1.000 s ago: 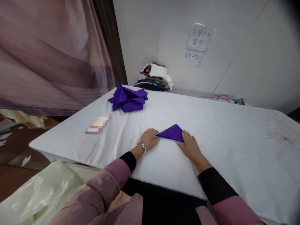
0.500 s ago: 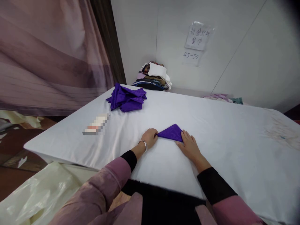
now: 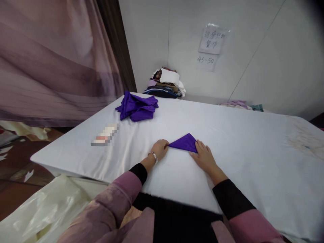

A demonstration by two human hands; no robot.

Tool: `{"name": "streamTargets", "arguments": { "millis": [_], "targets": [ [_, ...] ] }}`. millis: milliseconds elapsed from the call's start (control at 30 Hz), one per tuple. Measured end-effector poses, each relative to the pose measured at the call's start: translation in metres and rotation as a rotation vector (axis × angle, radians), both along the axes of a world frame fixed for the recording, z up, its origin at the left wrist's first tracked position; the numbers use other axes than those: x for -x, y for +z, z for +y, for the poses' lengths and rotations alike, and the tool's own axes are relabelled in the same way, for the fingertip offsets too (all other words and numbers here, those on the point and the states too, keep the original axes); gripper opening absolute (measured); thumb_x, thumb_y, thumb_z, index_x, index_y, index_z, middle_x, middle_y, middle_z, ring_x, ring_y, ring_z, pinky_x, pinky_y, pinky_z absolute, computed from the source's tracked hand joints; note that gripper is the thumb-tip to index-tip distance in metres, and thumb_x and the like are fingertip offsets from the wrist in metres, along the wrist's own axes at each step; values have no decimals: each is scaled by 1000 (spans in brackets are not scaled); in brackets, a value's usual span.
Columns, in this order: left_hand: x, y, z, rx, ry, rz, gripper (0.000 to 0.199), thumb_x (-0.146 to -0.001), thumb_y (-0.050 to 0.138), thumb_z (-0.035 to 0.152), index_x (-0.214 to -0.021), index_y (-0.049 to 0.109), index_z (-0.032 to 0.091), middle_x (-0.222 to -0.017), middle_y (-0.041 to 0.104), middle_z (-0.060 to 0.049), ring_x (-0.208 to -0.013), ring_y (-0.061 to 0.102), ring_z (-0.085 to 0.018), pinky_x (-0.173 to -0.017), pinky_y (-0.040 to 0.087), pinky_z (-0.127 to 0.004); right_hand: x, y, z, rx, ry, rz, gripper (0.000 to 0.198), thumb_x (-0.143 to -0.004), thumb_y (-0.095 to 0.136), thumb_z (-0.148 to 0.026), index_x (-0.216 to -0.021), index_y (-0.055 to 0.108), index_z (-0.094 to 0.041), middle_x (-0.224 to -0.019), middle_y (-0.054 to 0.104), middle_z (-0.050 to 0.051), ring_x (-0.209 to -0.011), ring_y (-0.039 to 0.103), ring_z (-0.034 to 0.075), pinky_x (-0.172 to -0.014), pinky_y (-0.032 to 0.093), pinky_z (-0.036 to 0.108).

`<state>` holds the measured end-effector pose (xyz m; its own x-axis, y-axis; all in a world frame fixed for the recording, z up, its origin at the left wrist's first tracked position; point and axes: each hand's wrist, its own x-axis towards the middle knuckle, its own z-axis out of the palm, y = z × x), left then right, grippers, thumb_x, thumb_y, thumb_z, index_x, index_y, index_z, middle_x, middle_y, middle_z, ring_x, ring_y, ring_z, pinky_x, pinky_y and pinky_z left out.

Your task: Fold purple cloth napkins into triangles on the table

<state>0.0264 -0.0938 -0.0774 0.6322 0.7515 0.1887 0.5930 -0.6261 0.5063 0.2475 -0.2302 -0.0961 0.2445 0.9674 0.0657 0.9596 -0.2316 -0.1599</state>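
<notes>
Purple, triangular folded cloth (image 3: 184,143): left tip pinched by left hand (image 3: 160,149), right end covered by spread right hand (image 3: 205,157); layers could be skewed by uneven pulling.

The left arm (image 3: 101,206) and right arm (image 3: 249,222), in mauve fabric sleeves with black cuffs, are converging over the near edge of the white cloth-covered desk (image 3: 253,152). The left hand (image 3: 159,149) is curling inward, its fingertips pinching. The right hand (image 3: 204,157) is lying flatter, thumb apart, fingers pointing toward the desk's far edge.
</notes>
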Motion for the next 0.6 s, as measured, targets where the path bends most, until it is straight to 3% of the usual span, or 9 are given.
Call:
{"name": "streamTargets", "arguments": {
  "millis": [267,400,600],
  "targets": [
    [4,-2,0,7,22,-35,23,-76,46,12,-89,62,21,-89,64,-2,-89,57,-18,-82,47,-31,-1,-1,0,-13,3,9,70,-88,27,-56,-141,23,-11,-148,19,11,-135,17,24,-108,14,43],
    [9,-3,-1,38,79,-88,25,-74,49,12,-94,61,21,-86,62,-1,-79,58,-15,-77,48,-29,0,0,0,-17,4,14,70,-87,27,-57,-141,24,-11,-148,19,11,-135,17,24,-108,14,43],
    [8,2,-3,59,-19,-108,22,-74,53,18,-94,61,23,-87,61,0,-85,57,-16,-76,48,-28,1,1,1,5,-6,17,70,-88,28,-56,-141,24,-10,-148,19,11,-136,16,23,-109,13,42]
  ]
}}
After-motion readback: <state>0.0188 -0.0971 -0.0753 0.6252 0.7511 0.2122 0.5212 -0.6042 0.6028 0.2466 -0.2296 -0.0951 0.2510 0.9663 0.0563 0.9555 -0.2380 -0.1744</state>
